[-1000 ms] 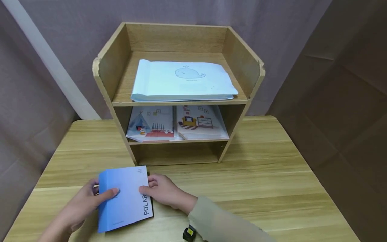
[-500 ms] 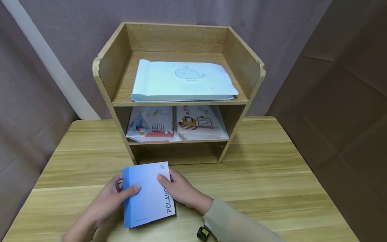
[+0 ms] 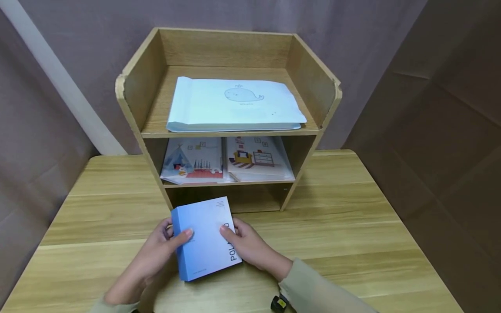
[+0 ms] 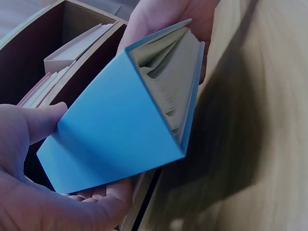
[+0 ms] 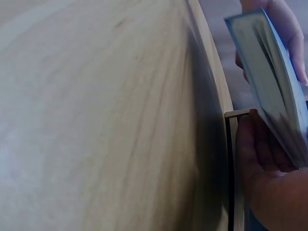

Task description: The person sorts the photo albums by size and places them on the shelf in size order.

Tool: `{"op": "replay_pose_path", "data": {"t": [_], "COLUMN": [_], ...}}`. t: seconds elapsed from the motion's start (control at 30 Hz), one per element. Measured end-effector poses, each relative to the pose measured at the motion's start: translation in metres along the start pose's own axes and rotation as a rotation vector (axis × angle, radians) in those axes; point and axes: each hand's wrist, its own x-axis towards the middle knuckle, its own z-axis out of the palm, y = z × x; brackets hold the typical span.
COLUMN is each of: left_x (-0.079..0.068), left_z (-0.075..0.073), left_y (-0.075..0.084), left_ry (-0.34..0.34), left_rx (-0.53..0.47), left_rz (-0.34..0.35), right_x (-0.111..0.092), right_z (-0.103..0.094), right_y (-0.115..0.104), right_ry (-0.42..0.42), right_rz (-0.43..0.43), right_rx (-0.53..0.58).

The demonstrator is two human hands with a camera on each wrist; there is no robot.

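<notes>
Both hands hold a blue book [image 3: 207, 252] with a pale blue cover and "POLAROID"-like lettering partly covered by a thumb. It hangs above the table in front of the shelf's lowest compartment. My left hand [image 3: 158, 248] grips the spine side, thumb on the front cover, fingers behind. On the opposite edge, my right hand [image 3: 252, 243] pinches the book with its thumb in front. In the left wrist view the thick blue spine [image 4: 110, 125] and slightly parted pages [image 4: 168, 82] show. The right wrist view shows the page block [image 5: 269, 72] between the covers.
A wooden shelf [image 3: 231, 134] stands at the back of the table [image 3: 352, 226]. A white book with a whale drawing [image 3: 238, 104] lies on its top level. Two illustrated books, left [image 3: 195, 161] and right [image 3: 256, 158], lie on the middle level. Curtains hang behind.
Both hands have carried the book right and toward the shelf, raising it in the view. The book has tilted a little, and both hands have kept their hold.
</notes>
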Motion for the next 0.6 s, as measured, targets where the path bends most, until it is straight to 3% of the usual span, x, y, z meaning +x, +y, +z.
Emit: {"op": "replay_pose_path", "data": {"t": [0.3, 0.6], "left_x": [0.01, 0.014], "left_z": [0.004, 0.003], "left_y": [0.001, -0.003], "left_ry": [0.014, -0.056], "left_rx": [-0.013, -0.05], "left_rz": [0.016, 0.005], "right_x": [0.0, 0.005], "right_z": [0.0, -0.004], "right_y": [0.004, 0.009], "right_ry": [0.041, 0.141], "right_rz": [-0.025, -0.013], "right_rx": [-0.037, -0.037]}}
